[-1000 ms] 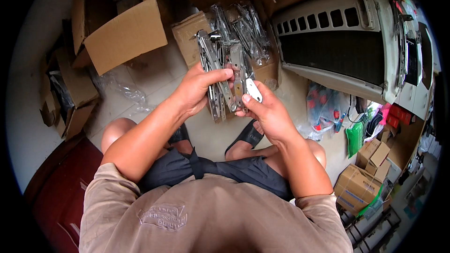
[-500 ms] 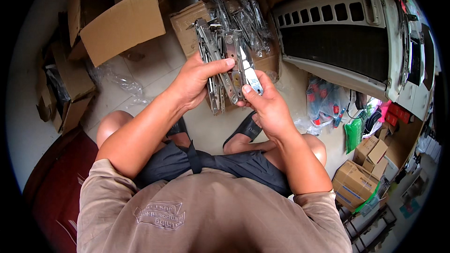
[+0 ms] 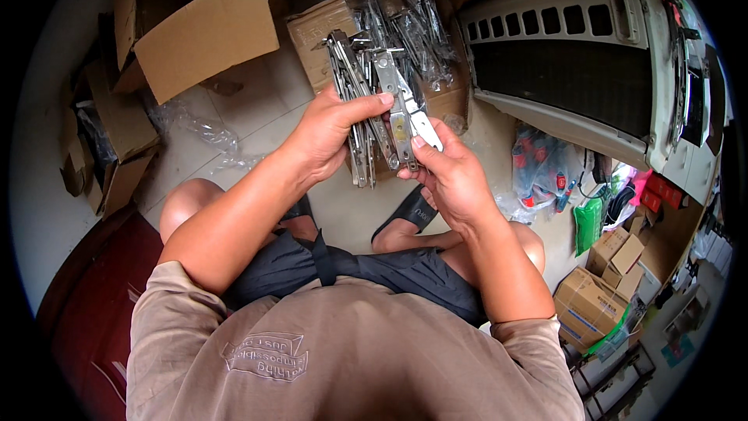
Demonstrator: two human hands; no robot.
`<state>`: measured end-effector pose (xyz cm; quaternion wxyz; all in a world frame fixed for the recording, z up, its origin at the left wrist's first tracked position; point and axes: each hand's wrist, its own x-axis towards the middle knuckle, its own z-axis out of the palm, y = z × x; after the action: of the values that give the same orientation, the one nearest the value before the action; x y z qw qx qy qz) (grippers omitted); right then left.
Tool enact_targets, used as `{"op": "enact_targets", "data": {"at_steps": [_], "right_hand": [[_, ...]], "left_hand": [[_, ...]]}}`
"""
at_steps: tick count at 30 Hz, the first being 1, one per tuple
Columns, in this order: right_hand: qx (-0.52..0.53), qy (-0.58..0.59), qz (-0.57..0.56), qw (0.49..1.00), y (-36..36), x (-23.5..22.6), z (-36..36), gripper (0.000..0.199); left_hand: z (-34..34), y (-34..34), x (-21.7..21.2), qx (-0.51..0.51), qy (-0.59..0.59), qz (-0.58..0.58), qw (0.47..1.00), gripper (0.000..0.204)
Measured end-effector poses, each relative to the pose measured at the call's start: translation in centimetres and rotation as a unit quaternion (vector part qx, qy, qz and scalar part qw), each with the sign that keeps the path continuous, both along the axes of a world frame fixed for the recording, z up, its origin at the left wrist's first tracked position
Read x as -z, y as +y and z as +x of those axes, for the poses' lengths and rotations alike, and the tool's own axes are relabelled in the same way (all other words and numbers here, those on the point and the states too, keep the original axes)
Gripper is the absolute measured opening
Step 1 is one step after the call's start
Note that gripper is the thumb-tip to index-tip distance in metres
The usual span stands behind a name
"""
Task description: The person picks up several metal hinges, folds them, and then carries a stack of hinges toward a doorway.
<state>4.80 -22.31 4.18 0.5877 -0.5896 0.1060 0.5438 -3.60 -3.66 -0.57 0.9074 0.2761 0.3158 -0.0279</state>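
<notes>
My left hand (image 3: 318, 140) is closed round a bundle of long, thin metal hinges (image 3: 360, 136), its thumb lying across them and pointing right. The pieces stand roughly upright in the grip, their strips and linked arms stacked side by side. At its right side, my right hand (image 3: 453, 175) grips the lower end of a shiny metal hinge (image 3: 401, 113) between thumb and fingers. Holes and a bright flat plate show on this piece. It touches or nearly touches the bundle, and my left thumb tip reaches its edge. My fingers behind the metal are mostly hidden.
Beyond my hands, a cardboard box (image 3: 460, 101) holds several plastic-wrapped metal pieces (image 3: 421, 31). An open carton (image 3: 206, 39) stands at the far left, clear plastic wrap (image 3: 206, 132) below it. A grey slotted appliance-like casing (image 3: 561, 70) lies right, near bagged bottles (image 3: 538, 168) and a box (image 3: 588, 308).
The hinge in my right hand has turned so more of its flat face shows, and my right hand has shifted slightly right and down. My left hand keeps its hold on the bundle.
</notes>
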Motion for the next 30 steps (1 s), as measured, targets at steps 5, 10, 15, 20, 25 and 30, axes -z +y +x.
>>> {"op": "enact_targets", "data": {"at_steps": [5, 10, 15, 20, 25, 30], "right_hand": [[0.01, 0.013, 0.017, 1.0, -0.1, 0.4, 0.1, 0.036], [0.015, 0.051, 0.045, 0.998, -0.3, 0.6, 0.6, 0.035], [0.019, 0.063, 0.057, 0.996, -0.3, 0.7, 0.7, 0.035], [0.017, 0.054, 0.053, 0.997, 0.0, 0.6, 0.5, 0.035], [0.009, 0.042, 0.036, 0.998, 0.2, 0.5, 0.5, 0.035], [-0.021, 0.009, 0.001, 1.0, 0.5, 0.1, -0.2, 0.036]], "left_hand": [[0.1, -0.1, -0.5, -0.008, 0.004, 0.003, 1.0, 0.022], [0.1, -0.1, -0.5, 0.001, 0.021, 0.028, 0.999, 0.019], [-0.1, -0.1, -0.1, 0.006, 0.016, 0.026, 1.0, 0.018], [-0.2, 0.1, -0.2, 0.004, 0.02, 0.026, 0.999, 0.018], [-0.1, -0.1, -1.0, -0.017, 0.032, 0.014, 0.999, 0.02], [-0.5, -0.2, -0.1, -0.008, 0.034, 0.044, 0.998, 0.022]]}}
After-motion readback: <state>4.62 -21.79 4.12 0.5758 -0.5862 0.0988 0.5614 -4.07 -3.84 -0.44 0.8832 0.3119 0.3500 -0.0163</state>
